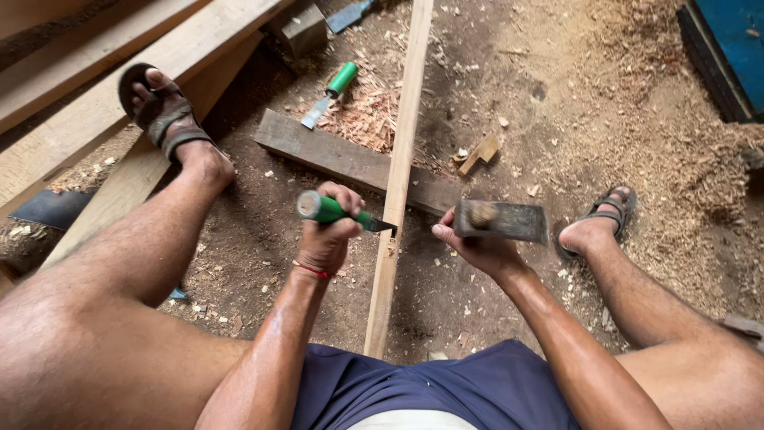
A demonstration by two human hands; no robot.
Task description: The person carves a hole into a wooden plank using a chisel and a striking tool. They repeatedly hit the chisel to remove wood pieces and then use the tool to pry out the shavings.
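The left hand [328, 235] is closed around a green-handled chisel [338, 213], its blade touching the left edge of the long wooden strip [395, 183]. Just right of the strip, the right hand [476, 245] grips a dark metal-headed hammer [503, 220]. A second green-handled chisel [330, 94] lies left of the strip on wood shavings [368, 111], beside a dark plank [342, 159] passing under the strip.

Single head cam, looks steeply down from the seated person's head, close over both forearms and knees. Faces forward along the wood strip [395, 183] across the dirt floor [605, 103]. No second view.
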